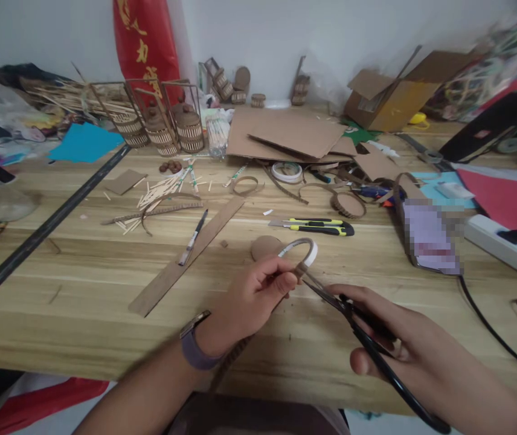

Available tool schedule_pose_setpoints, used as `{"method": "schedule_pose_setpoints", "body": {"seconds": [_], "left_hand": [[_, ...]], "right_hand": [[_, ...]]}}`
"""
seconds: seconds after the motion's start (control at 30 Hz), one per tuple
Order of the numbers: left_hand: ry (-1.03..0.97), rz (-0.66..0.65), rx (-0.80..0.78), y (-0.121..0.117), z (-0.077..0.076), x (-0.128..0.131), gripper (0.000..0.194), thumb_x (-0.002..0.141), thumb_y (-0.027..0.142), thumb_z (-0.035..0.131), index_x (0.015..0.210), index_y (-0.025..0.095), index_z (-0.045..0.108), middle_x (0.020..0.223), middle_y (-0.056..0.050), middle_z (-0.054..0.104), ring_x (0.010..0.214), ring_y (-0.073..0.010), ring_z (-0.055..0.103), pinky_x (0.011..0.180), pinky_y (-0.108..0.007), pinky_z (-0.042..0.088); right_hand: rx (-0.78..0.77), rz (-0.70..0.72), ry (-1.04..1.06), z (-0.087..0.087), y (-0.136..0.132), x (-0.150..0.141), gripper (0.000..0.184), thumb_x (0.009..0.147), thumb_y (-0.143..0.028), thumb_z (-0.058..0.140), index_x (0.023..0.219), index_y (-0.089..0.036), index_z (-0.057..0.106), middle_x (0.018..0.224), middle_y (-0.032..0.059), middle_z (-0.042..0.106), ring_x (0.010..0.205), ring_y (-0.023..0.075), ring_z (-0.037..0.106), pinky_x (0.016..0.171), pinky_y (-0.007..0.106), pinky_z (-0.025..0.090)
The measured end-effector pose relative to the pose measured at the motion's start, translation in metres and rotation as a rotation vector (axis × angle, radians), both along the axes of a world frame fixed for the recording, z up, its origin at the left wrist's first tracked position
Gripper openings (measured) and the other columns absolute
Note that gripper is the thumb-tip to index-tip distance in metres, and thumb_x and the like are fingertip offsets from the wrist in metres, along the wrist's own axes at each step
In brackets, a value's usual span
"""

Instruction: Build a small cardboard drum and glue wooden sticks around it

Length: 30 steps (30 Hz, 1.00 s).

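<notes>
My left hand (261, 290) pinches a narrow strip of brown corrugated cardboard (301, 270) between thumb and fingers. The strip's tail hangs under my wrist toward the table's front edge. Black-handled scissors (349, 311) are in my right hand (407, 332), and their blades reach the strip just beyond my left fingertips. Whether the blades touch it I cannot tell. Behind my fingers are a white ring like a tape roll (313, 252) and a round cardboard disc (264, 246), partly hidden by the hand.
A yellow-black utility knife (322, 227), a pen (192, 238) on a long cardboard strip (217, 226), and scattered matchsticks (161, 190) lie ahead. Farther back are cardboard sheets (281, 130) and small bucket models (190, 130). A phone (430, 235) and a power strip (503, 244) are rightward.
</notes>
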State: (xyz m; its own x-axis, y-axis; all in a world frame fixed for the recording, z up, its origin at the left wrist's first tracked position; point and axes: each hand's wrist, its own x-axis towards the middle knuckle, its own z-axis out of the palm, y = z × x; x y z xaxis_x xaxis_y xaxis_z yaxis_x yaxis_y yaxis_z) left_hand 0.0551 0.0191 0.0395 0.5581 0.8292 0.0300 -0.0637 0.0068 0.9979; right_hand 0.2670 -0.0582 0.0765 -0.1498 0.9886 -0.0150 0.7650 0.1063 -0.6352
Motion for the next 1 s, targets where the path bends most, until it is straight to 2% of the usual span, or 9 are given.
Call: {"method": "schedule_pose_setpoints", "body": {"seconds": [0.13, 0.2, 0.33, 0.47, 0.57, 0.73, 0.83, 0.93, 1.0], "left_hand": [[0.026, -0.002, 0.071, 0.000, -0.005, 0.002, 0.038, 0.092, 0.053, 0.054, 0.086, 0.016, 0.061, 0.076, 0.001, 0.050, 0.072, -0.0130, 0.047, 0.066, -0.025, 0.037], [0.036, 0.004, 0.100, -0.001, -0.006, 0.002, 0.040, 0.092, 0.054, 0.054, 0.085, 0.016, 0.061, 0.076, 0.001, 0.049, 0.071, -0.0130, 0.045, 0.065, -0.025, 0.037], [0.048, 0.027, 0.157, -0.001, -0.007, 0.003, 0.042, 0.092, 0.057, 0.052, 0.085, 0.017, 0.062, 0.078, 0.000, 0.050, 0.072, -0.0138, 0.046, 0.064, -0.025, 0.036], [0.064, 0.046, 0.172, 0.000, -0.007, 0.003, 0.042, 0.092, 0.057, 0.053, 0.085, 0.016, 0.063, 0.079, -0.001, 0.052, 0.075, -0.0147, 0.048, 0.066, -0.026, 0.038], [0.067, 0.063, 0.184, -0.001, -0.007, 0.002, 0.038, 0.093, 0.052, 0.054, 0.085, 0.016, 0.063, 0.080, -0.001, 0.053, 0.077, -0.0148, 0.050, 0.068, -0.026, 0.039], [0.055, 0.092, 0.358, -0.005, -0.004, 0.001, 0.026, 0.097, 0.038, 0.054, 0.083, 0.017, 0.063, 0.084, -0.001, 0.057, 0.081, -0.0136, 0.054, 0.075, -0.024, 0.042], [0.100, 0.131, 0.477, -0.008, -0.001, 0.001, 0.022, 0.097, 0.032, 0.055, 0.084, 0.016, 0.063, 0.085, -0.001, 0.058, 0.081, -0.0135, 0.056, 0.076, -0.024, 0.043], [0.179, 0.179, 0.542, -0.009, 0.000, 0.001, 0.019, 0.097, 0.028, 0.055, 0.086, 0.015, 0.064, 0.086, -0.002, 0.059, 0.083, -0.0141, 0.057, 0.077, -0.025, 0.044], [0.223, 0.183, 0.594, -0.010, 0.000, 0.001, 0.017, 0.097, 0.025, 0.055, 0.089, 0.015, 0.065, 0.088, -0.003, 0.060, 0.085, -0.0150, 0.058, 0.078, -0.026, 0.044]], "right_hand": [[-0.065, 0.026, 0.049, -0.002, 0.000, -0.003, 0.045, 0.076, -0.033, 0.069, 0.120, -0.027, 0.061, 0.085, 0.0001, 0.073, 0.067, 0.0185, 0.069, 0.055, 0.024, 0.056], [-0.026, 0.032, 0.043, -0.003, 0.001, -0.003, 0.043, 0.078, -0.034, 0.068, 0.119, -0.027, 0.061, 0.086, 0.0007, 0.074, 0.070, 0.0188, 0.070, 0.056, 0.025, 0.056], [0.054, 0.095, -0.030, -0.007, -0.001, 0.002, 0.040, 0.084, -0.035, 0.062, 0.123, -0.028, 0.057, 0.076, -0.0016, 0.071, 0.061, 0.0156, 0.066, 0.054, 0.024, 0.055], [0.187, 0.139, -0.179, -0.012, -0.004, 0.007, 0.045, 0.086, -0.044, 0.063, 0.127, -0.027, 0.053, 0.090, 0.0036, 0.072, 0.065, 0.0175, 0.068, 0.053, 0.025, 0.054], [0.307, 0.145, -0.268, -0.015, -0.005, 0.007, 0.046, 0.089, -0.050, 0.058, 0.127, -0.026, 0.052, 0.089, 0.0052, 0.070, 0.071, 0.0208, 0.069, 0.055, 0.027, 0.054], [0.321, 0.139, -0.262, -0.016, 0.000, 0.008, 0.044, 0.085, -0.056, 0.061, 0.115, -0.025, 0.053, 0.084, 0.0040, 0.068, 0.065, 0.0188, 0.066, 0.051, 0.026, 0.052], [0.349, 0.113, -0.191, -0.019, 0.002, 0.009, 0.041, 0.083, -0.059, 0.062, 0.102, -0.024, 0.053, 0.075, 0.0019, 0.065, 0.056, 0.0167, 0.063, 0.046, 0.025, 0.050], [0.389, 0.027, -0.122, -0.023, 0.001, 0.007, 0.041, 0.084, -0.061, 0.059, 0.101, -0.024, 0.051, 0.070, 0.0001, 0.063, 0.051, 0.0153, 0.060, 0.044, 0.025, 0.048], [0.412, -0.077, -0.035, -0.025, 0.001, 0.001, 0.034, 0.087, -0.054, 0.059, 0.101, -0.025, 0.049, 0.075, 0.0009, 0.064, 0.056, 0.0155, 0.063, 0.047, 0.025, 0.050]]}}
